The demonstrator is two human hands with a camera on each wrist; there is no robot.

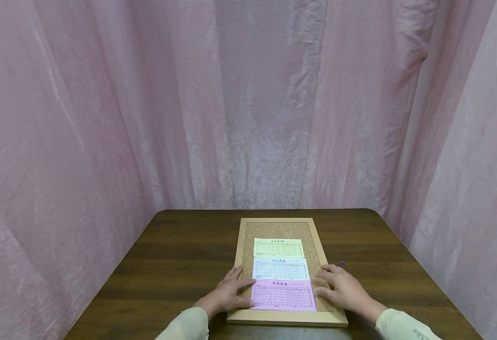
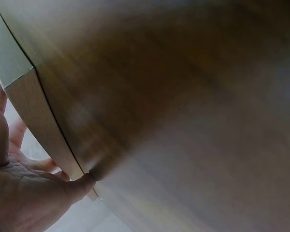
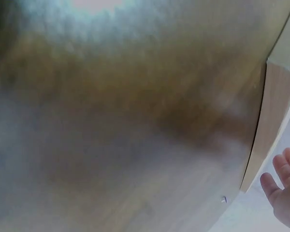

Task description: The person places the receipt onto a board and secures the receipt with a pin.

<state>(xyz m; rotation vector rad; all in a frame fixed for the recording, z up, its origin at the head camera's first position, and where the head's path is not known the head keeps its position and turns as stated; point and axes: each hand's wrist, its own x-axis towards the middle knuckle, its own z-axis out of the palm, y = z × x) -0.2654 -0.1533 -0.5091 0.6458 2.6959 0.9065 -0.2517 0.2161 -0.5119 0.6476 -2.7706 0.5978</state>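
Observation:
A cork board in a light wooden frame (image 1: 288, 318) lies flat on the table. On it are a yellow printed slip (image 1: 269, 249), a pale blue one (image 1: 269, 270) and a pink-purple one (image 1: 269, 297), one below another. My left hand (image 1: 227, 293) rests over the board's left edge, fingers spread, its fingertips at the pink slip's left side. Over the right edge lies my right hand (image 1: 345, 289), its fingers loosely extended toward that slip's right side. A small purple pin head (image 1: 282, 241) shows on the yellow slip, a light blue one (image 1: 278, 260) on the pale blue slip.
A small purple pin (image 1: 342, 262) lies on the dark wooden table (image 1: 180, 255), right of the board; a small pin-like object (image 3: 224, 199) also shows in the right wrist view. Pink curtains (image 1: 265, 118) hang behind the table and at both sides.

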